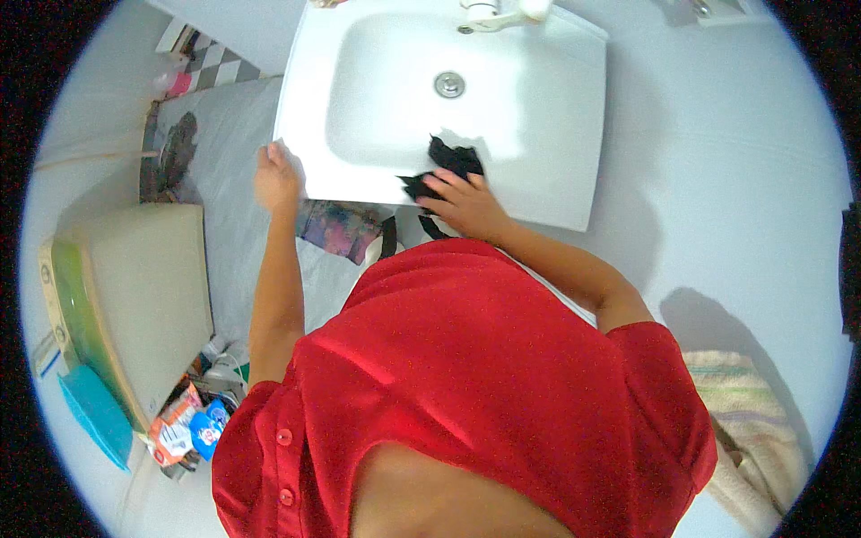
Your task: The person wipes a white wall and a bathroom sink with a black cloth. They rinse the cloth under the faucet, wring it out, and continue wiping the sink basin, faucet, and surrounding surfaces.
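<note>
A white washbasin (390, 94) with a round metal drain (449, 85) lies before me, its pale tap (498, 20) at the far edge. My right hand (467, 205) presses a crumpled black cloth (456, 158) on the basin's near rim, and part of the cloth reaches into the bowl. At the basin's left edge, near the front corner, is my left hand (277, 178), with its fingers curled; it is slightly blurred, and whether it grips the edge cannot be told.
A patterned mat (343, 228) lies on the grey floor below the basin. To the left stand a pale appliance or cabinet (144, 289), a turquoise plastic item (97, 417) and packaged goods (178, 427). A striped towel (740, 403) hangs at the lower right.
</note>
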{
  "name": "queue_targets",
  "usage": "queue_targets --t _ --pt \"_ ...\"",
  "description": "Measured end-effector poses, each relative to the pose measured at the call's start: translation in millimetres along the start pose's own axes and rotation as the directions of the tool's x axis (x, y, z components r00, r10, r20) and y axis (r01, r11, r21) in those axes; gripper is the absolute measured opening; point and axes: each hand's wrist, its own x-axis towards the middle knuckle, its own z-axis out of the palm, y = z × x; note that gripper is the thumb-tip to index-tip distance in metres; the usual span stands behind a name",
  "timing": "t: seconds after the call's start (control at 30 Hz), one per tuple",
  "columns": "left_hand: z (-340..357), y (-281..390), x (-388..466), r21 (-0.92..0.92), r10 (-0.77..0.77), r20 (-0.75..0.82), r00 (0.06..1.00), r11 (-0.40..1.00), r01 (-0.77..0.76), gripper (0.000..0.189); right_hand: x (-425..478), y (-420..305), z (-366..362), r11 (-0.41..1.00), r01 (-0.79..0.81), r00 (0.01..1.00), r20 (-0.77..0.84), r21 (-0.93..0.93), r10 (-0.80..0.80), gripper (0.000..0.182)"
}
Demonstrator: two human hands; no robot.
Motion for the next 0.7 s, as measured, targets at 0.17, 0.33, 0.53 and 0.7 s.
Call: queue_targets --t 0.17,0.33,0.53,0.7 --pt "-2 7 -4 -0.028 0.110 -0.097 0.989 0.993 -0.113 0.047 -108 52 -40 0.937 -0.305 0.944 0.075 -0.168 0.321 0.041" --pt "8 -1 4 -0.029 0.097 -0.073 0.993 0.995 -0.099 0.046 -144 83 -47 0.651 -0.715 0.696 -0.162 -0.255 0.700 0.044" --pt "4 1 6 0.039 0.069 -0.016 0.998 0.997 -0.068 0.047 -125 99 -40 0.434 -0.881 0.461 -0.136 -0.188 0.877 0.062" --pt "-1 12 1 0.048 0.010 -0.014 1.000 0.999 -0.009 0.050 -96 166 -55 0.514 -0.843 0.535 -0.145 -0.160 0.832 0.066"
